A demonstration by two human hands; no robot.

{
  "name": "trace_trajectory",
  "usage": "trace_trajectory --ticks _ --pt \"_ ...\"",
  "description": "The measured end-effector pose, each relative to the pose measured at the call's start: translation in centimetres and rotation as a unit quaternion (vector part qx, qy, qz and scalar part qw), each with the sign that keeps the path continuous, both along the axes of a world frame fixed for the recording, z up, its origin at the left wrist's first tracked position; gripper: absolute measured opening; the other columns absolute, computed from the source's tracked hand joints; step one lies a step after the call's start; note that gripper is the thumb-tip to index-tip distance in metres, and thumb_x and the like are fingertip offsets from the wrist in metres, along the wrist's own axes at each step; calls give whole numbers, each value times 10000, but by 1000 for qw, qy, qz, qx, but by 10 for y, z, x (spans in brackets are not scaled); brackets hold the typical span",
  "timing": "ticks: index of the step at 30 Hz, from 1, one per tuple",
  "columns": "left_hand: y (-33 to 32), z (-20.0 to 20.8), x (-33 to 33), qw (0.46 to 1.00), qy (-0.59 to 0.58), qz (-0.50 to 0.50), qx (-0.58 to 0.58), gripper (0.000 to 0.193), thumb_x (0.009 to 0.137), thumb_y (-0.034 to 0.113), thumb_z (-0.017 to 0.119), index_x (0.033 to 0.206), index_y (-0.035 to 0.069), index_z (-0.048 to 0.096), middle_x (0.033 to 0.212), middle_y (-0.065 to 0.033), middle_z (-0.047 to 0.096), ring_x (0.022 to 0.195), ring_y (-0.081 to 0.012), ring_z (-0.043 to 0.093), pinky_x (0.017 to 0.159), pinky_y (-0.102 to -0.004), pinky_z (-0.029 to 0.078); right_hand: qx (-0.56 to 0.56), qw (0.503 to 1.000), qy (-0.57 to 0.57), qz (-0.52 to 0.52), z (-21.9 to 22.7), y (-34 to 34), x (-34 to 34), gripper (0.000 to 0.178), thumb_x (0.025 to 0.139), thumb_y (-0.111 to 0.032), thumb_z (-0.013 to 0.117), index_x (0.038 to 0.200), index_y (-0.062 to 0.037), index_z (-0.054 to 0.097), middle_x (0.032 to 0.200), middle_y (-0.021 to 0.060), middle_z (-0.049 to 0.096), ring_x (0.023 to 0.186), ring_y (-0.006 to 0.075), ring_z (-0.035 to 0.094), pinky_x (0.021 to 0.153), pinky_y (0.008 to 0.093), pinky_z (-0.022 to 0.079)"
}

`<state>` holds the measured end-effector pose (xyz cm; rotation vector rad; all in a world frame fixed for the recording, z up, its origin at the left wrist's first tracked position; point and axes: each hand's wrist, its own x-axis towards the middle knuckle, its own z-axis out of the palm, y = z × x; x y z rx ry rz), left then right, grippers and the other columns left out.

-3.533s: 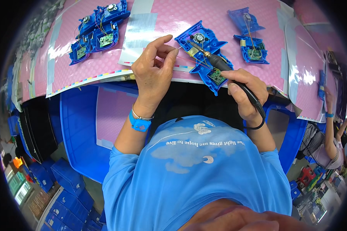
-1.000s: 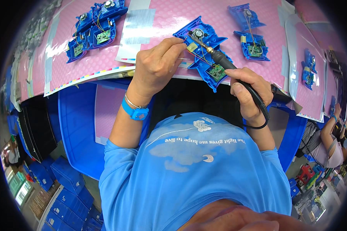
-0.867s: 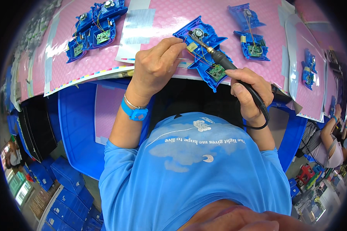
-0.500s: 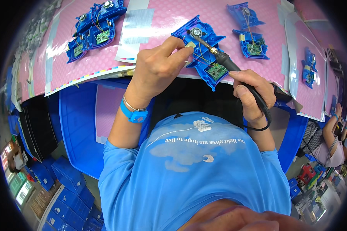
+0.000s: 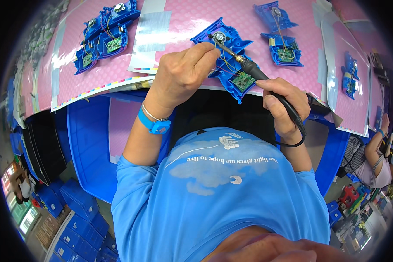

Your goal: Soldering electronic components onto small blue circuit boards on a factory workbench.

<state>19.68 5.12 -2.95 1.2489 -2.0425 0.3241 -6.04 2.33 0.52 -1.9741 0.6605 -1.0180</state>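
My right hand is closed round the dark handle of a soldering iron. The iron slants up to the left, its tip close to a small round speaker in an opened blue plastic housing. Whether the tip touches the speaker I cannot tell. My left hand is closed in a pinch beside the speaker; the fingers hide whatever is between them. Thin wires run down the housing to a green circuit board in its lower part. A blue band circles my left wrist.
More opened blue housings with wires and boards lie at the left, at the right and at the far right of the pink table covering. Blue bins stand under the table edge. Another person's arm shows at the far right.
My left hand's pinch has shifted slightly toward the speaker, covering a pale yellowish piece seen earlier by the fingertips. The iron stays at the speaker, nearly still.
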Motion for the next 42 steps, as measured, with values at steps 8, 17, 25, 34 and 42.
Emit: trace_trajectory --ticks 8,17,25,34,42 --pt "-1 3 0 999 24 -16 29 234 755 45 756 974 30 677 1009 -84 720 720 -206 714 572 -302 555 -2 1000 -3 4 -2 -2 1 297 868 -110 624 1074 87 708 700 98 613 586 136 558 529 268 413" --pt "-1 2 1 999 28 -9 40 266 760 50 816 1006 63 714 976 -50 746 745 -197 733 580 -277 568 -4 1000 1 -1 -2 -2 0 290 866 -102 620 1067 87 711 717 101 627 596 130 564 531 259 417" --pt "-3 0 2 998 37 -25 40 207 765 39 755 954 31 672 983 -82 720 713 -213 721 558 -303 556 -9 999 -45 -2 0 1 -1 311 861 -115 626 1071 100 703 713 127 616 587 148 551 523 267 400" --pt "-4 2 2 997 43 -23 52 219 744 33 776 937 35 672 979 -72 715 721 -210 724 559 -300 557 2 999 -53 -9 -1 0 -2 243 850 -74 663 1048 51 730 682 97 644 592 160 596 553 287 443" --pt "-2 4 3 994 65 -25 83 306 690 35 831 956 53 682 983 -63 712 730 -215 720 583 -310 558 6 998 -57 -5 -2 0 -6 290 867 -107 651 1081 80 710 714 111 635 602 150 577 540 274 421"
